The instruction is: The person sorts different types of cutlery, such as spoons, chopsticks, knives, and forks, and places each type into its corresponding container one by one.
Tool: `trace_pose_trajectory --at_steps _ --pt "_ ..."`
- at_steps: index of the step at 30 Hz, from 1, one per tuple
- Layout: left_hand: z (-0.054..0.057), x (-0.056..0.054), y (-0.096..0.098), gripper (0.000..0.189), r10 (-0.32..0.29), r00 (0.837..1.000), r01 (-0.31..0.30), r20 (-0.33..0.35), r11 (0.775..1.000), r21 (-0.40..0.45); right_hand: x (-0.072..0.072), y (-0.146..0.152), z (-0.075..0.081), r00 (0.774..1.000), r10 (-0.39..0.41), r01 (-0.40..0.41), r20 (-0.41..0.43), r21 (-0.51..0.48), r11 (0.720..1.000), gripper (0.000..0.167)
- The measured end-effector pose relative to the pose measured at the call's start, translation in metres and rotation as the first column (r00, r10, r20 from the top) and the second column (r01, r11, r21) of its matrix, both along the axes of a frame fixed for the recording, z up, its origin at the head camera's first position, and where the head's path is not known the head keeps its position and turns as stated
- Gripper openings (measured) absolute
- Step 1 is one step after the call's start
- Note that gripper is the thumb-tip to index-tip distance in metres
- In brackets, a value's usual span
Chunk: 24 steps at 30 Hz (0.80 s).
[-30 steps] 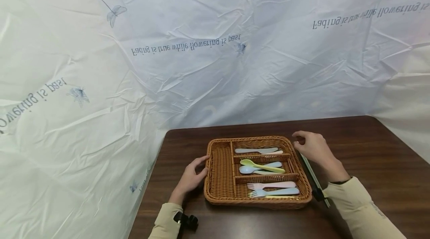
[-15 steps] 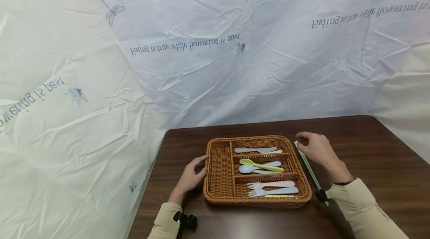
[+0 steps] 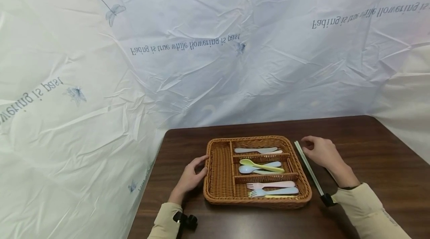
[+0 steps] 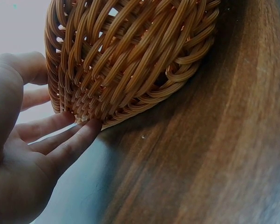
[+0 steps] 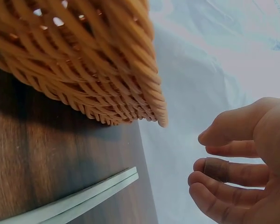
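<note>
A brown wicker cutlery basket (image 3: pixel 220 198) with divided compartments sits on the table. Its right side holds a grey-white knife (image 3: pixel 255 150) at the back, yellow and pale blue spoons (image 3: pixel 246 169) in the middle, and pink and blue forks (image 3: pixel 280 191) in front. My left hand (image 3: pixel 191 176) rests its extended fingertips against the basket's left side; the left wrist view shows the fingers (image 4: pixel 79 142) at the weave. Two pale green chopsticks (image 3: pixel 308 167) lie alongside the basket's right edge. Just right of them, my right hand (image 3: pixel 322 152) hovers with loosely bent fingers, holding nothing.
The basket's long left compartment (image 3: pixel 221 164) holds no cutlery. Dark wood table (image 3: pixel 376 149) extends to the right and in front. A pale printed sheet (image 3: pixel 215 82) hangs behind and to the left of the table.
My right hand has drawn back to the right, away from the basket and the chopsticks, uncovering the chopsticks' far ends. The left hand and basket have stayed in place.
</note>
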<state>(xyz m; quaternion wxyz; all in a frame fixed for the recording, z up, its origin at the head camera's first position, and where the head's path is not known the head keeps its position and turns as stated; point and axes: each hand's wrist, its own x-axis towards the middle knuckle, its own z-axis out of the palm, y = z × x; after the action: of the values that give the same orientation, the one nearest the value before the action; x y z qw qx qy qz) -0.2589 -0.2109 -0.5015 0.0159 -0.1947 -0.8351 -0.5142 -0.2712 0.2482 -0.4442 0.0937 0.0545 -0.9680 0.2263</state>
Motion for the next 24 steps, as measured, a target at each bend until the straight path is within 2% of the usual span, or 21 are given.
trace_pose_trajectory --at_steps 2,5,10,14,19,21,24 --pt "-0.009 -0.004 -0.001 0.046 0.014 1.0 -0.014 -0.001 1.0 0.001 0.001 0.001 -0.001 1.0 -0.002 0.002 0.002 0.002 1.0 0.036" --pt "-0.017 -0.009 -0.004 0.045 0.019 1.0 -0.019 -0.013 1.0 0.0 0.002 0.002 -0.002 1.0 -0.001 0.001 0.0 0.003 1.0 0.036" --pt "-0.021 -0.011 -0.007 0.045 -0.006 0.999 0.006 -0.042 1.0 -0.013 0.003 0.008 -0.005 1.0 0.004 -0.004 0.012 0.01 1.0 0.038" --pt "-0.022 -0.011 -0.009 0.045 -0.022 0.998 0.02 -0.061 0.999 -0.036 0.005 0.014 -0.007 1.0 0.004 -0.004 0.029 0.013 1.0 0.039" --pt "-0.021 -0.01 -0.007 0.045 0.0 0.999 -0.001 -0.042 1.0 -0.031 0.009 0.017 -0.01 1.0 -0.002 0.001 0.03 0.012 1.0 0.039" --pt "-0.019 -0.008 -0.005 0.045 0.006 0.999 -0.007 -0.032 1.0 -0.018 0.009 0.018 -0.01 0.999 -0.006 0.005 0.032 0.017 1.0 0.039" --pt "-0.008 -0.003 -0.002 0.046 -0.007 1.0 0.007 -0.017 1.0 -0.003 0.01 0.019 -0.01 0.999 -0.018 0.017 0.039 0.024 1.0 0.039"
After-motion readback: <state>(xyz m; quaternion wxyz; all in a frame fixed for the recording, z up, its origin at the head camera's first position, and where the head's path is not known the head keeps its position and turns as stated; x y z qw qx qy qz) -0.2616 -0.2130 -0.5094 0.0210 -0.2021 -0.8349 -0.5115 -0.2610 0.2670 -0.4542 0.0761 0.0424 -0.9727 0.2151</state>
